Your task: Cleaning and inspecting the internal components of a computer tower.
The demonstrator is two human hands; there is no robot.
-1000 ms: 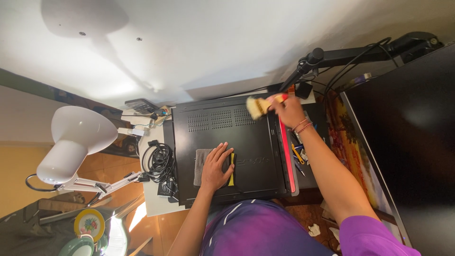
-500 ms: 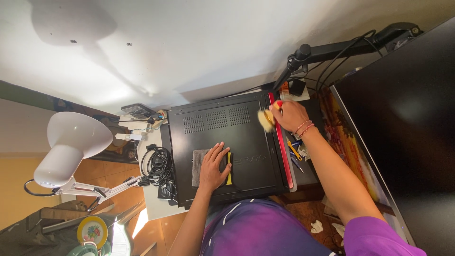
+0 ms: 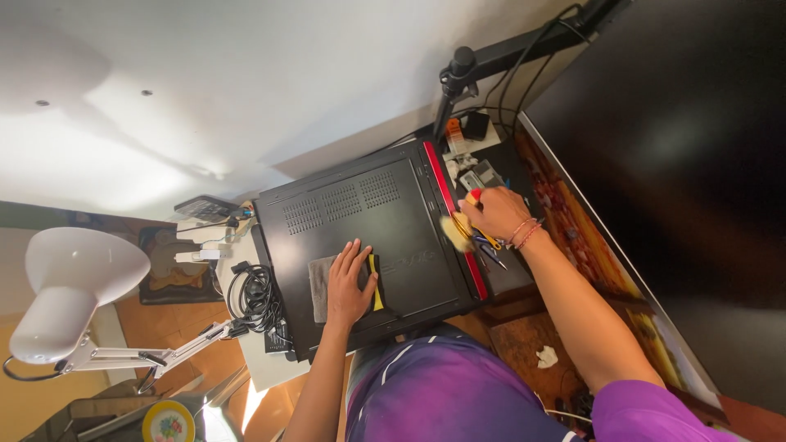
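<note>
Brush (image 3: 456,232) with soft pale bristles and a red handle sits in the right hand (image 3: 496,213), whose fingers are curled tight around the handle. Its bristles touch the right edge of a big black computer case (image 3: 360,237), by the case's long red strip (image 3: 453,214).

The case is a flat metal box lying on its side. Its top is smooth and dark, with rows of tiny air holes at the far end. The left hand (image 3: 350,282) lies flat and open on the near part of the case, pressing on a grey cloth (image 3: 319,288) with a yellow edge; it grips nothing.

Left of the case lies a loop of black cable (image 3: 252,296), and a white lamp (image 3: 70,286) with a round shade stands at the far left. A black monitor arm (image 3: 508,57) rises at the far right.

A moment ago the brush was farther up the case, near its far right corner. Now it has come nearer along the red strip. The left hand has stayed on the cloth.
</note>
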